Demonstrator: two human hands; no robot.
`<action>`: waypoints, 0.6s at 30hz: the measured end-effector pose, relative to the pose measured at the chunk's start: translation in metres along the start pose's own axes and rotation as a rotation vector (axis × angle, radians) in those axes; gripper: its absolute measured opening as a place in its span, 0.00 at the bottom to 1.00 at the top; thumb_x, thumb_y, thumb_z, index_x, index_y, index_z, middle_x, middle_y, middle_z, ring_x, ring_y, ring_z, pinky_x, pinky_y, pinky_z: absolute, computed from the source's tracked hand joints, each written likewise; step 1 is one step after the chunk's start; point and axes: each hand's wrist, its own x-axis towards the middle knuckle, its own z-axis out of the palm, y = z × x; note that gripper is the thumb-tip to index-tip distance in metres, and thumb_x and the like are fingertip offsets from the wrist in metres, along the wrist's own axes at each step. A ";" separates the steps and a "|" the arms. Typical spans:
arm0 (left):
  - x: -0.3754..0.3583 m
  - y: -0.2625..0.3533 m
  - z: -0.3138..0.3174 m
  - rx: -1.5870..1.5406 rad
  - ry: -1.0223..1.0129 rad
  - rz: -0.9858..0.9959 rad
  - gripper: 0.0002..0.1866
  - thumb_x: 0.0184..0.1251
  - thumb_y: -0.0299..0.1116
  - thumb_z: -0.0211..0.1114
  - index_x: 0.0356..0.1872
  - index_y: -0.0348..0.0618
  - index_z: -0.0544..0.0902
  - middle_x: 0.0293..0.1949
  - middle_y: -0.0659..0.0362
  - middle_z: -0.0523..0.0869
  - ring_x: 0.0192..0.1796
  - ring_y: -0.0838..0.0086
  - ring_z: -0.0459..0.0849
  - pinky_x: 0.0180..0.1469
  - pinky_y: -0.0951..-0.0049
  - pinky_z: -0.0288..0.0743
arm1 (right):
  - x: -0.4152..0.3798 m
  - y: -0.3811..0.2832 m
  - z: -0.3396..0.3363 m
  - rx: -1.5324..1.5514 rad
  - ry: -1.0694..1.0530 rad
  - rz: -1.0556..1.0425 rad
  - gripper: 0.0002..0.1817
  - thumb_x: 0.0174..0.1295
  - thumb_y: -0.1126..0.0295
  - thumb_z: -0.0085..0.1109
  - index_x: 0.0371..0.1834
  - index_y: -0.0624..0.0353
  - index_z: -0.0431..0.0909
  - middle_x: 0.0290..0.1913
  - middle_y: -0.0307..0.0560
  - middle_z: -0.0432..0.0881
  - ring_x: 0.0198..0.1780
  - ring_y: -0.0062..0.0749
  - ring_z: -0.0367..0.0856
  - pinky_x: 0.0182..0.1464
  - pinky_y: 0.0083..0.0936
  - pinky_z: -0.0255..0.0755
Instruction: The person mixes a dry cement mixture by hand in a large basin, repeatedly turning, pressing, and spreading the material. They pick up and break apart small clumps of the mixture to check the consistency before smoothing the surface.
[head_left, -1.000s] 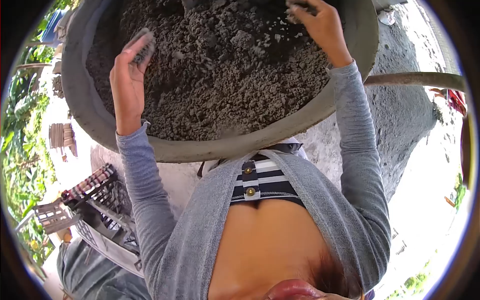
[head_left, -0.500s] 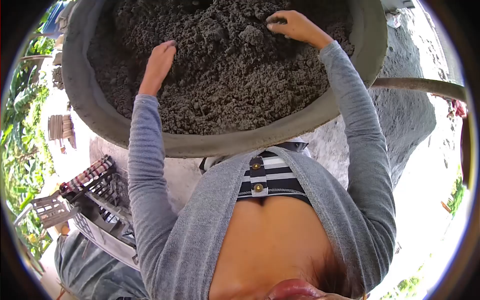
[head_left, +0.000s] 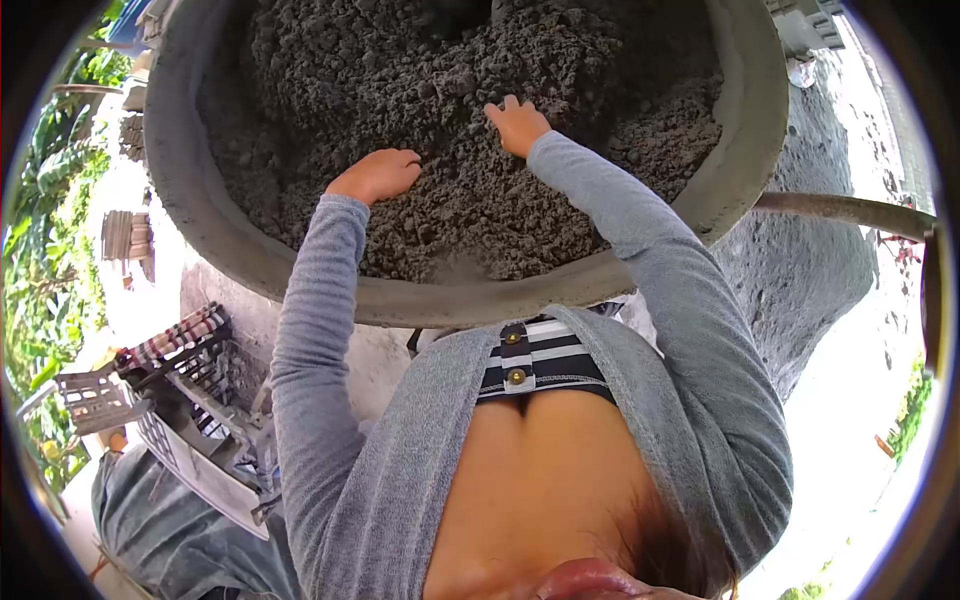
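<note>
Dark grey, crumbly, damp-looking clumpy material [head_left: 430,115] fills a large round basin [head_left: 220,240] with a thick grey rim. My left hand [head_left: 380,176] rests low against the material, fingers bent and pointing right, slightly apart, with nothing seen held. To its right and a little farther in, my right hand [head_left: 519,128] touches the clumps with its fingers spread. Its thumb side faces left, and it holds nothing that I can see. The undersides of both hands are hidden. A gap separates the two hands.
At left stands a pale plastic chair or crate-like thing [head_left: 190,460] with a checked cloth [head_left: 175,335] over it. Grey-green fabric [head_left: 180,530] lies below. A stack of flat pieces [head_left: 127,235] is farther left. A brown pole [head_left: 845,207] runs rightward from the basin.
Both hands have come closer together and nearer my body. My left hand moved right, my right hand left, and the material's heap has shifted, leaving a hollow at right.
</note>
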 end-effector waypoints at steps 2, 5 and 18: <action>0.001 -0.004 -0.001 -0.029 0.040 0.014 0.26 0.71 0.41 0.44 0.66 0.43 0.71 0.67 0.50 0.71 0.68 0.55 0.68 0.70 0.60 0.60 | -0.006 0.009 0.005 0.016 -0.250 -0.199 0.27 0.60 0.67 0.61 0.63 0.48 0.65 0.61 0.60 0.70 0.57 0.61 0.74 0.56 0.49 0.72; 0.000 -0.010 0.000 -0.044 0.081 0.021 0.26 0.72 0.42 0.43 0.66 0.42 0.71 0.67 0.51 0.71 0.68 0.56 0.69 0.70 0.61 0.60 | -0.040 0.014 -0.026 0.161 -0.341 -0.327 0.26 0.60 0.58 0.63 0.58 0.54 0.67 0.55 0.62 0.73 0.55 0.58 0.75 0.54 0.46 0.72; -0.009 -0.004 -0.003 -0.015 0.079 -0.034 0.25 0.73 0.43 0.42 0.67 0.47 0.70 0.68 0.53 0.70 0.68 0.57 0.69 0.69 0.60 0.63 | -0.160 0.004 -0.049 0.600 -0.486 -0.611 0.26 0.68 0.47 0.51 0.45 0.64 0.69 0.39 0.52 0.76 0.38 0.35 0.76 0.43 0.35 0.72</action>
